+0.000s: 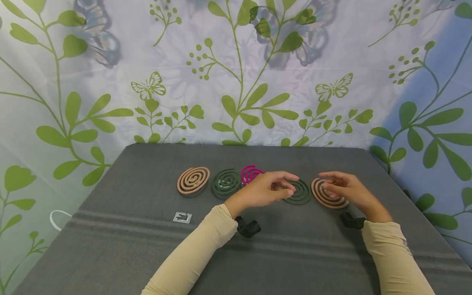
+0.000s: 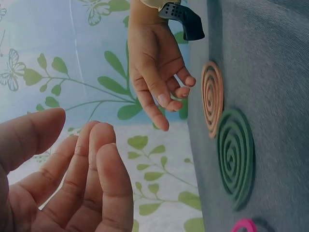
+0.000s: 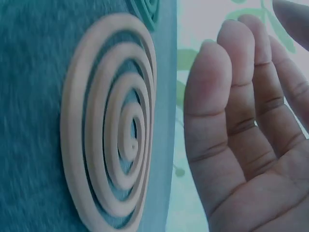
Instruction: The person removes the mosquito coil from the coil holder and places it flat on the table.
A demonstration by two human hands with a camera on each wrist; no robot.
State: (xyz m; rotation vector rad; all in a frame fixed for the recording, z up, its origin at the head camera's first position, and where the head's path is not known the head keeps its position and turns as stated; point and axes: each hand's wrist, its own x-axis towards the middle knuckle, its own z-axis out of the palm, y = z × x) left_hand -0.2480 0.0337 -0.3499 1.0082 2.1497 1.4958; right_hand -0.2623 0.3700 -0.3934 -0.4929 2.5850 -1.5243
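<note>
Both hands hover over a row of spiral mosquito coils with nothing in their fingers. My left hand [image 1: 263, 189] is above the table between the pink coil [image 1: 250, 174] and the right-hand green coil [image 1: 300, 192], hiding part of each. Over the tan coil [image 1: 328, 200] at the right end hangs my right hand [image 1: 343, 189]; in the right wrist view that tan coil [image 3: 72, 111] lies flat beside the loosely bent fingers [image 3: 208, 87], apart from them. Another green coil [image 1: 225, 183] and a tan coil [image 1: 193, 180] lie at the left of the row.
A small silver metal piece [image 1: 182, 217], perhaps a coil stand, lies on the grey cloth-covered table [image 1: 147, 254] left of my left forearm. Behind the table hangs a leaf-and-butterfly patterned curtain [image 1: 177, 123]. A white loop [image 1: 55, 219] shows beside the left edge.
</note>
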